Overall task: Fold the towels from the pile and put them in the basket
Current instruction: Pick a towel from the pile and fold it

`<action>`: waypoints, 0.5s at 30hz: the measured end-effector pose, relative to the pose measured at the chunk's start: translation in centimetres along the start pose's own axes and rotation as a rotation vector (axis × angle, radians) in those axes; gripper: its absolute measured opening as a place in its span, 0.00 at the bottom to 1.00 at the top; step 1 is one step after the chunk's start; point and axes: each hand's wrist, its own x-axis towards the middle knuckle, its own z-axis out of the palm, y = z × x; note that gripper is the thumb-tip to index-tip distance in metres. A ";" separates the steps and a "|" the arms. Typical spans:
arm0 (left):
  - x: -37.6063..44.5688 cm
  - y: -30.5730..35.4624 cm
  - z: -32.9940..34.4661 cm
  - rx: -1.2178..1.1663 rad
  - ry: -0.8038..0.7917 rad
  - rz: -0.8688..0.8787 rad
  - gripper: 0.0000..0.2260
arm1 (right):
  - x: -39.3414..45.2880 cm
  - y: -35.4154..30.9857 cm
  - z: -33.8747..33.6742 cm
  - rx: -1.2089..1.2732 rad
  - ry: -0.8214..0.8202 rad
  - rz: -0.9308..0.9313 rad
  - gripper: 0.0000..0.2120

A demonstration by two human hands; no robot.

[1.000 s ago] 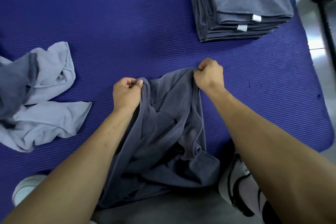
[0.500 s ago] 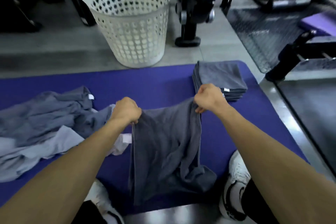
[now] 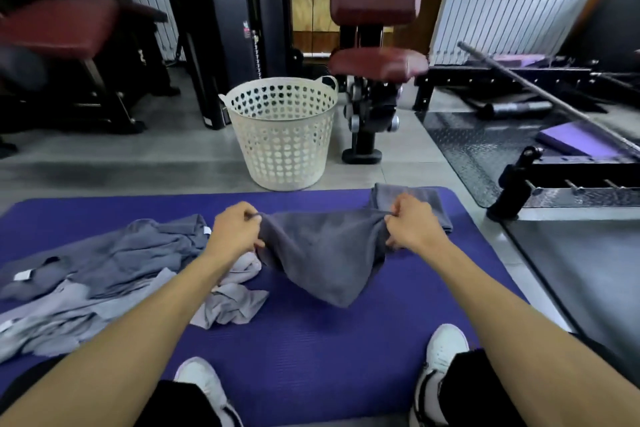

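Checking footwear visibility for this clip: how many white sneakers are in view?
2. One white sneaker sits at the purple ribbed mat's near edge, lower centre; the other white sneaker is lower right.

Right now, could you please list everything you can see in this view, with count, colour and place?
held towel: one, dark grey, stretched between both hands above the mat
towel pile: several, dark and light grey, crumpled on the mat's left side
folded stack: count unclear, grey, far right corner of the mat, partly behind the right hand
basket: one, white, perforated, on the floor beyond the mat
mat: one, blue-purple, on the floor
gym machines: several, black with dark red pads, behind the basket
shoes: two, white, near edge
left hand: grips the towel's left edge
right hand: grips its right edge
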 end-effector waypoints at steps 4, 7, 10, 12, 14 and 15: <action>-1.2 1.2 -0.9 -0.133 0.202 0.084 0.04 | -1.0 -1.4 -1.5 0.076 0.140 -0.062 0.03; -2.1 2.0 -0.6 -0.200 0.250 0.084 0.04 | -1.1 -2.0 -2.0 0.099 0.158 -0.046 0.05; -0.7 0.9 0.6 -0.054 0.163 -0.075 0.07 | 0.1 -0.9 -1.2 0.037 0.009 0.112 0.10; 0.6 -0.2 1.3 0.094 0.018 -0.185 0.09 | 0.9 0.4 -0.1 -0.055 -0.122 0.190 0.13; 1.8 -0.8 1.9 0.219 -0.058 -0.223 0.09 | 2.0 1.4 0.8 -0.067 -0.159 0.195 0.14; 2.5 -0.6 2.1 0.244 -0.049 -0.212 0.09 | 2.7 1.7 1.2 -0.046 -0.143 0.168 0.13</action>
